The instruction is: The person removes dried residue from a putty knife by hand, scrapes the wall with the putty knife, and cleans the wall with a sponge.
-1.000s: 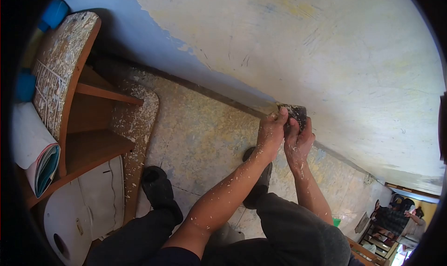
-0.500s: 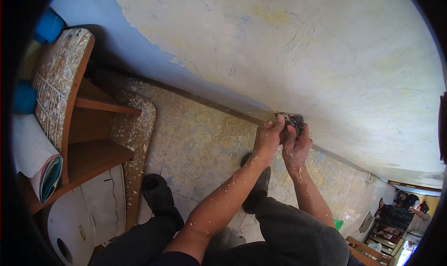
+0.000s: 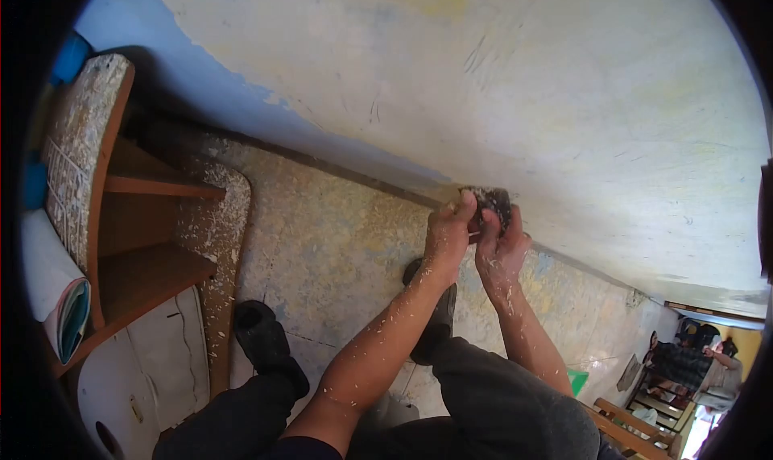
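Observation:
A dark, flake-covered block [image 3: 493, 204] is pressed against the lower part of the wall [image 3: 564, 122], just above the floor. My left hand [image 3: 448, 233] grips its left side, thumb along the near face. On its right side my right hand [image 3: 502, 246] is closed, with the fingers bent around the edge. The wall is pale and scraped with yellowish patches, while blue paint [image 3: 185, 97] remains at its left. Small pale flakes stick to both forearms. What the block is made of cannot be made out.
A wooden shelf unit [image 3: 157, 279] covered in flakes stands at the left, with rolled papers [image 3: 56, 291] on it. Flakes litter the floor [image 3: 322, 218]. Lower right are a green object [image 3: 576, 380], a wooden chair [image 3: 632, 428] and a person [image 3: 723, 371] farther off.
The view has shifted, so the shelf and wall marks sit farther left. Both hands still grip the block against the wall, slightly farther left in view.

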